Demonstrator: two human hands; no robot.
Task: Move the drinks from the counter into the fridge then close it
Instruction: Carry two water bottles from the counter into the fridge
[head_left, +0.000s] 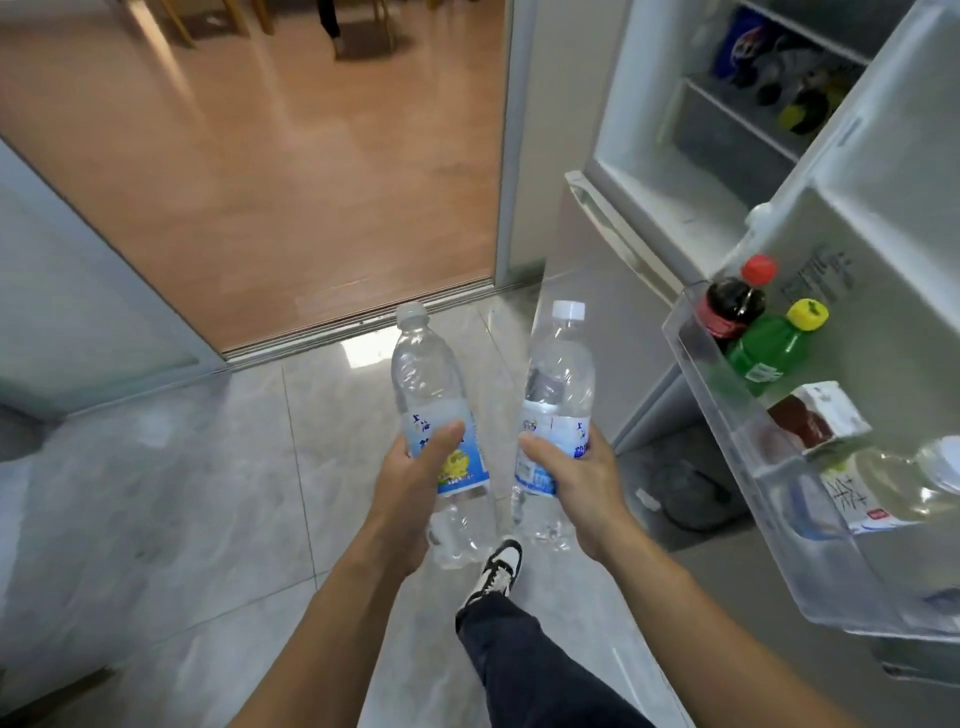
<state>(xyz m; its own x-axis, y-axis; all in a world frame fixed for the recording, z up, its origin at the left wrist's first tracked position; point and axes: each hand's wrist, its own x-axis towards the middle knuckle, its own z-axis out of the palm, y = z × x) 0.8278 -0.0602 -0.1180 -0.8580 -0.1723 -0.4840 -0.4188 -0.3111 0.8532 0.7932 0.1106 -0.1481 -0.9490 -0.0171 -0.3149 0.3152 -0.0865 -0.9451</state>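
My left hand (410, 483) grips a clear plastic bottle (428, 374) with a blue and yellow label, held upright over the tiled floor. My right hand (582, 488) grips a second clear bottle (558, 374) with a white cap and blue label, just right of the first. The fridge (654, 171) stands open at the upper right. Its door (893, 218) swings toward me on the right, and the clear door shelf (696, 358) holds a dark cola bottle (735, 304), a green bottle (774, 348), a carton (815, 421) and a clear bottle (893, 483).
Inside the fridge a shelf holds several dark drinks (779, 73). A sliding-door track (358, 322) divides the grey tiles from a wooden floor (291, 171) ahead. My shoe (496, 569) and trouser leg are below the bottles. A dark round object (691, 493) lies under the door.
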